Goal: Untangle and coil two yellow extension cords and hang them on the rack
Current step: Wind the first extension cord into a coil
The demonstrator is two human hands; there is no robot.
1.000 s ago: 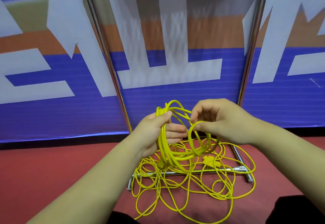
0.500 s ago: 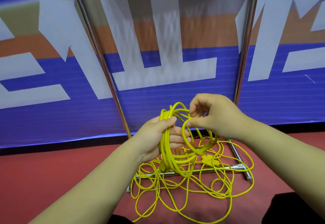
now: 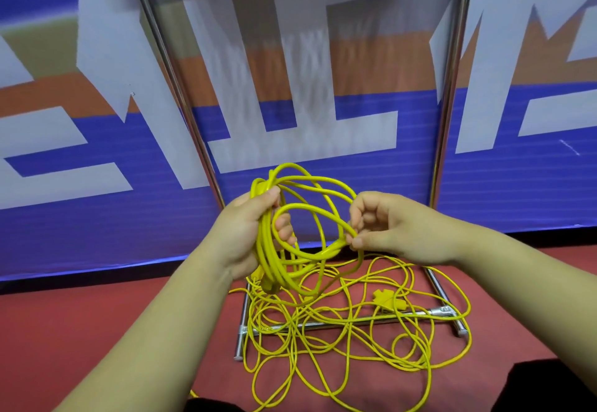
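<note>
Cords [image 3: 386,301] lie tangled at lower centre on red floor [image 3: 80,330], across rack base [image 3: 443,310]; left hand [image 3: 242,233] grips coil [image 3: 271,259], right hand [image 3: 397,227] pinches loop [image 3: 307,205]; banner [image 3: 484,191] behind.

Single head-worn wide-angle cam, looks forward and down, close on both hands, red floor [image 3: 80,330] and banner wall [image 3: 97,217] behind.

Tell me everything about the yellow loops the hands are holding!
The coil is thin, glossy yellow cord, plastic-looking, wound in several round loops and held upright. The left hand grips one side in a bunch; the right hand pinches a loop's other side. Strands drop into the tangled pile on the red floor.
</note>
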